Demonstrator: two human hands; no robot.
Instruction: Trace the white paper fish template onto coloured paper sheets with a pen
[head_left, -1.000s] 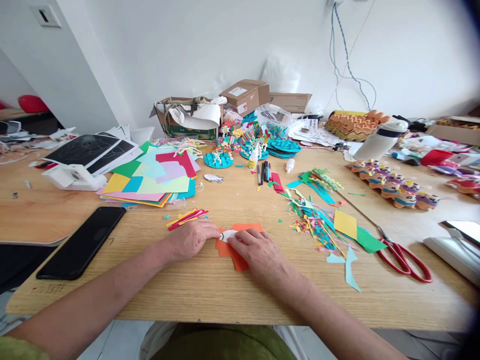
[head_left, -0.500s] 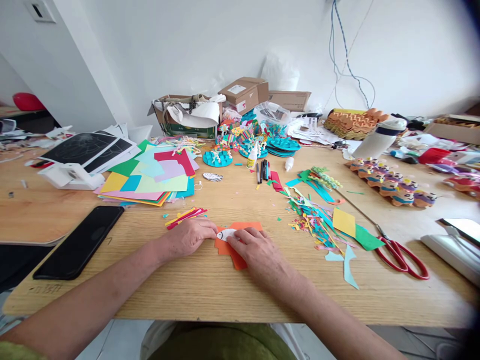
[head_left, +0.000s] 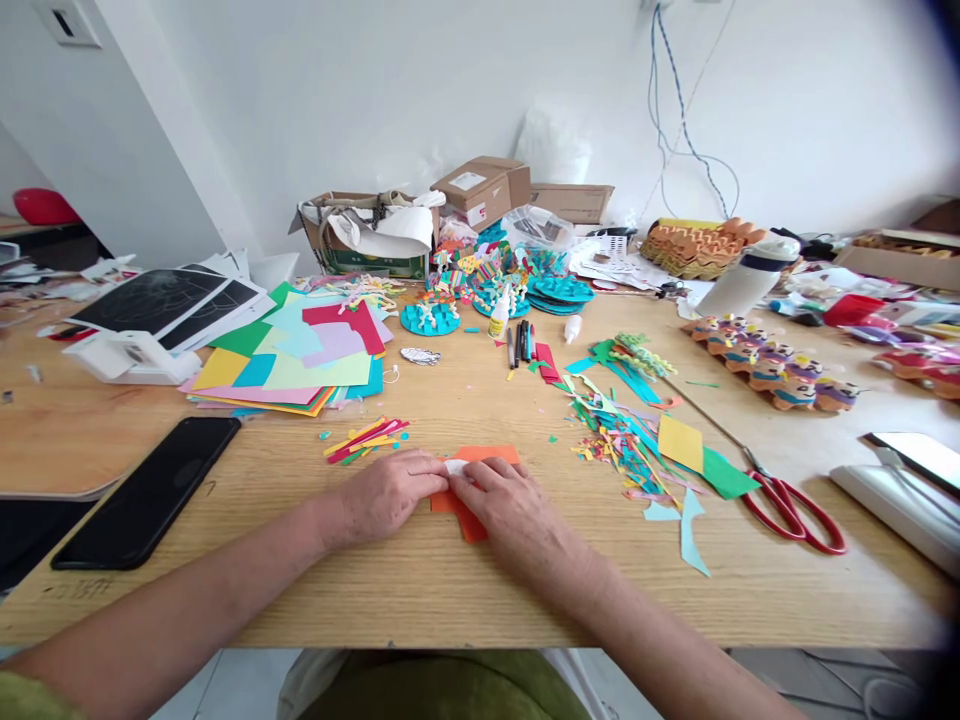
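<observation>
An orange paper piece [head_left: 480, 455] lies flat near the front middle of the wooden table [head_left: 420, 580]. A small white paper cut-out [head_left: 454, 466] rests on it, mostly covered by fingers. My left hand [head_left: 386, 492] presses down on its left end with fingers curled together. My right hand [head_left: 510, 505] pinches and presses the cut-out's right end. The fingertips of both hands meet over the cut-out.
A black phone [head_left: 146, 490] lies front left. Stacked coloured paper [head_left: 292, 355] sits behind it. Paper scraps [head_left: 630, 440] and red scissors [head_left: 791, 500] lie to the right. Cardboard boxes [head_left: 480, 190], glue bottles [head_left: 500, 318], pens [head_left: 521, 342] and painted egg trays [head_left: 772, 365] fill the back.
Both hands closed in over the white cut-out, which now shows less than before. The view shifted slightly; the hands stayed at the same spot on the orange paper.
</observation>
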